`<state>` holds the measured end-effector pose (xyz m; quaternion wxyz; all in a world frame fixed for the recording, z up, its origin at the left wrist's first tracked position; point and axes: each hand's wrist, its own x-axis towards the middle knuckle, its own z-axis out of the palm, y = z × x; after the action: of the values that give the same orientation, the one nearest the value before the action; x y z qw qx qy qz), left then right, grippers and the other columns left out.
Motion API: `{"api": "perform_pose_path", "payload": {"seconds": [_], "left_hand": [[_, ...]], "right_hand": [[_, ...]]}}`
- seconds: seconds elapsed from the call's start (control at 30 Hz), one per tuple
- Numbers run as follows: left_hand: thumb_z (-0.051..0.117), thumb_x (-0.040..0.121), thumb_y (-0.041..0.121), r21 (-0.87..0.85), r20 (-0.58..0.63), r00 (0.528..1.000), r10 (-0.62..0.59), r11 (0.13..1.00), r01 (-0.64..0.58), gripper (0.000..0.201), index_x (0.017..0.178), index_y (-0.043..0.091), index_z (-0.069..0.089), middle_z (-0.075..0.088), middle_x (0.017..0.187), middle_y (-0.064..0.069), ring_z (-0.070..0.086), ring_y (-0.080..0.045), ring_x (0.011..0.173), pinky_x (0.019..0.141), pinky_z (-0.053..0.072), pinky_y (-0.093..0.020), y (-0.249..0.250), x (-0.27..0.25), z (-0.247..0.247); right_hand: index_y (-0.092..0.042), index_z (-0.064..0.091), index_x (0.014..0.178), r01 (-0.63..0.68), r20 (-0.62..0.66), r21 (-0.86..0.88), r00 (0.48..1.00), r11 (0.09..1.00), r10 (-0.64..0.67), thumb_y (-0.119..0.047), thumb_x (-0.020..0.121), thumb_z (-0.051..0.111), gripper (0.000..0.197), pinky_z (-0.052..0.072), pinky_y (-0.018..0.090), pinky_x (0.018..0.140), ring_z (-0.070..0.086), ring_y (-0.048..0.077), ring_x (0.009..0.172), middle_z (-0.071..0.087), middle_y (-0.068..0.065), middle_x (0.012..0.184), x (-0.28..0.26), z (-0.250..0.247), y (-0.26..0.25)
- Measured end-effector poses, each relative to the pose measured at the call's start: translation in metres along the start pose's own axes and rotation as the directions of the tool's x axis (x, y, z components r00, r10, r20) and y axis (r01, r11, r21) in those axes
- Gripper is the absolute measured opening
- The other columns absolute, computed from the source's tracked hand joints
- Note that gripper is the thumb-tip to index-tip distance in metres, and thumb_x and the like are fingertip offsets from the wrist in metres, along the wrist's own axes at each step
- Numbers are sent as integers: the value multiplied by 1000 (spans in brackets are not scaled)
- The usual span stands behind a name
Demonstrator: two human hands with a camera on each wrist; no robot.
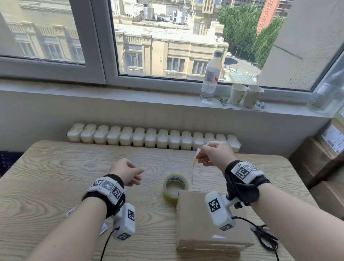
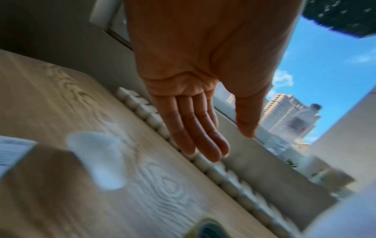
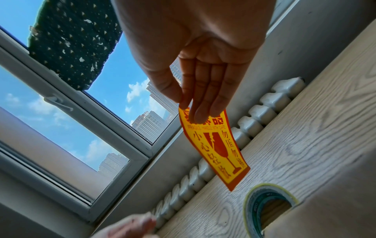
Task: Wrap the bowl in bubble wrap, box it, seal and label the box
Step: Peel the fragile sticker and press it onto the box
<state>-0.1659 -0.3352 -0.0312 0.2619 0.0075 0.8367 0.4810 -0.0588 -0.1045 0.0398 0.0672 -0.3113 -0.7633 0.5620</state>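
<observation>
A shut brown cardboard box point(image 1: 210, 220) lies on the wooden table point(image 1: 47, 193) in front of me; the bowl is not visible. My right hand point(image 1: 199, 159) is raised above the far end of the box and pinches the top of a yellow and red fragile label point(image 3: 215, 149), which hangs down from thumb and fingers point(image 3: 201, 112). The label point(image 1: 194, 164) shows edge-on in the head view. My left hand point(image 1: 138, 175) hovers to the left of the tape roll point(image 1: 175, 186), fingers relaxed and holding nothing point(image 2: 230, 145).
Black scissors point(image 1: 263, 236) lie right of the box. White paper scraps point(image 1: 103, 228) sit under my left wrist. A radiator point(image 1: 153, 138) runs behind the table. A bottle point(image 1: 210, 77) and paper cups point(image 1: 245, 95) stand on the sill. Stacked cartons point(image 1: 335, 157) fill the right.
</observation>
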Motion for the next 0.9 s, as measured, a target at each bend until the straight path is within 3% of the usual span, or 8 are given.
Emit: {"api": "perform_pose_path", "payload": {"seconds": [0.2, 0.33, 0.4, 0.47, 0.6, 0.7, 0.8, 0.9], "left_hand": [[74, 74, 46, 150, 299, 920, 254, 939, -308, 49, 107, 16, 53, 60, 97, 2, 60, -10, 87, 64, 51, -23, 74, -38, 58], [70, 78, 29, 369, 228, 911, 343, 836, -407, 26, 95, 16, 56, 63, 95, -1, 60, -16, 90, 77, 51, -31, 88, -45, 90], [63, 82, 20, 387, 164, 921, 353, 836, -390, 8, 85, 16, 57, 65, 96, -5, 63, -20, 93, 84, 53, -35, 88, -43, 96], [63, 85, 17, 288, 175, 937, 303, 894, -343, 11, 77, 18, 56, 67, 91, -4, 65, -19, 89, 82, 56, -36, 87, -43, 99], [65, 86, 11, 24, 219, 951, 216, 974, -227, 9, 81, 15, 60, 69, 92, -9, 68, -21, 84, 79, 57, -37, 82, -48, 101], [65, 86, 6, -68, 235, 955, 181, 983, -170, 8, 94, 6, 62, 68, 94, -11, 66, -18, 77, 69, 57, -28, 79, -56, 107], [66, 85, 3, -61, 293, 947, 130, 991, -117, 16, 99, 5, 60, 67, 89, -8, 66, -16, 75, 62, 56, -22, 73, -64, 115], [70, 81, 3, 79, 334, 936, 109, 987, -142, 18, 95, 10, 61, 66, 89, -3, 65, -17, 84, 69, 55, -21, 63, -68, 125]], "right_hand": [[-8, 61, 66, 4, 12, 65, 1000, 998, -5, -6, 88, 53, 23, 56, 37, 78, 66, 23, 71, 69, 10, 74, -10, -4, 0], [-7, 61, 67, 27, 20, 95, 999, 995, -29, -4, 87, 52, 22, 55, 35, 73, 65, 21, 66, 68, 10, 74, -17, -10, 2], [-9, 62, 67, 31, 8, 128, 999, 991, -33, -10, 90, 54, 24, 53, 31, 66, 63, 18, 61, 68, 9, 72, -18, -17, 5], [-11, 62, 67, 39, -48, 122, 998, 992, -33, -24, 92, 56, 29, 52, 29, 61, 62, 16, 58, 69, 6, 71, -17, -26, 14], [-16, 63, 77, -40, -204, -52, 978, 998, 29, -33, 86, 66, 20, 55, 29, 60, 64, 13, 66, 69, 3, 82, -17, -51, 45], [-14, 63, 90, -155, -75, -97, 986, 983, 148, -29, 79, 76, 22, 51, 24, 58, 63, 14, 79, 67, 1, 88, -20, -64, 67], [-10, 64, 82, -219, 111, -112, 967, 969, 231, -15, 78, 78, 15, 47, 22, 56, 58, 10, 63, 66, 3, 73, -26, -69, 79], [-10, 62, 74, -230, 131, -185, 958, 955, 256, -12, 76, 79, 17, 47, 23, 57, 57, 10, 58, 67, 4, 69, -30, -73, 89]]}}
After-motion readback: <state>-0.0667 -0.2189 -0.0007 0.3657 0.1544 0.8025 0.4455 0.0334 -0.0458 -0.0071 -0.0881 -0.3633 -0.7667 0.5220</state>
